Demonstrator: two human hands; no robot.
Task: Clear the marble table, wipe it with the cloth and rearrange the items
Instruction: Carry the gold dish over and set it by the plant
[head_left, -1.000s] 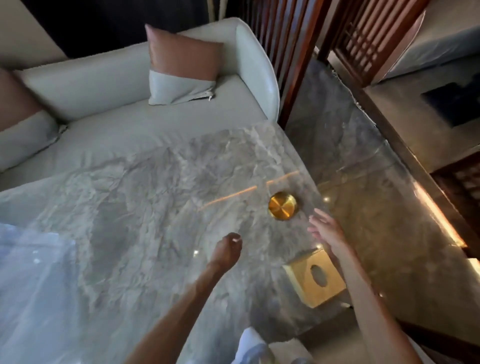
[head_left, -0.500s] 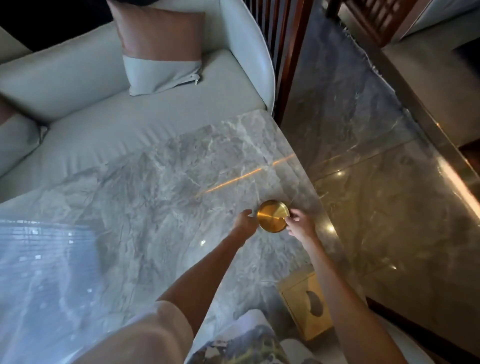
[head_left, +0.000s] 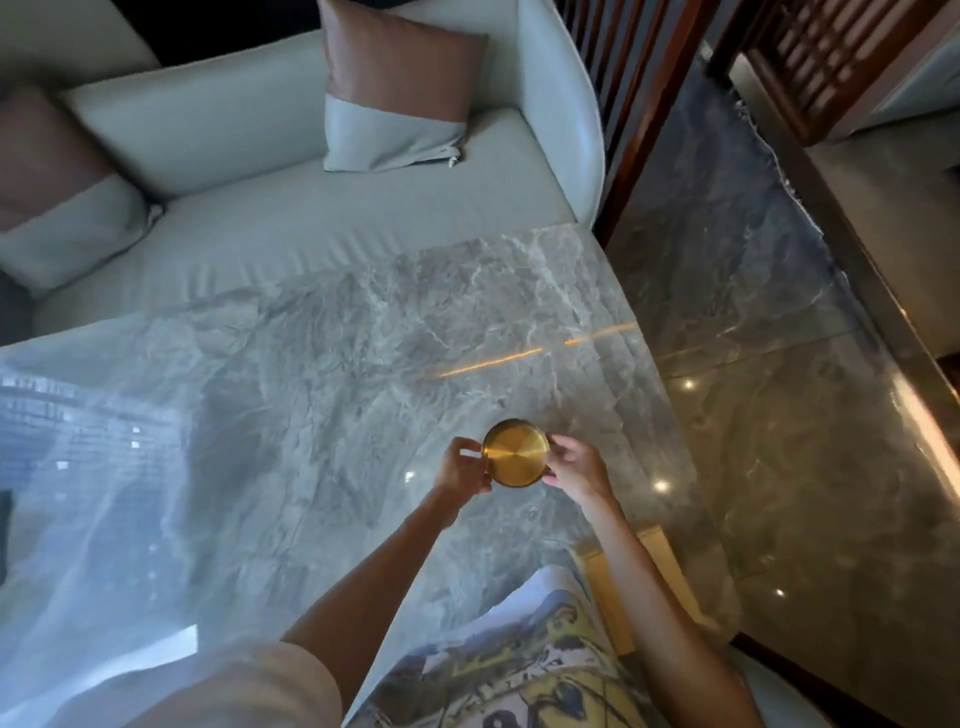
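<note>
Both hands, left hand (head_left: 462, 470) and right hand (head_left: 576, 470), now grasp the brass dish (head_left: 516, 453) with their fingers, seemingly lifting it off the marble bench (head_left: 322, 415).

Marble table (head_left: 322, 415) top is bare across the left and far side: open passage there. Only blockers sit near the right edge: a gold dish (head_left: 515, 453) with the left hand (head_left: 462, 470) touching its left rim and the right hand (head_left: 576, 467) on its right, both forearms crossing the near edge. A yellow box (head_left: 618, 587) sits low at the near right corner, partly hidden by the right arm. Sofa (head_left: 291, 228) butts the far edge; a wooden screen (head_left: 639, 104) stands past the far right corner.
</note>
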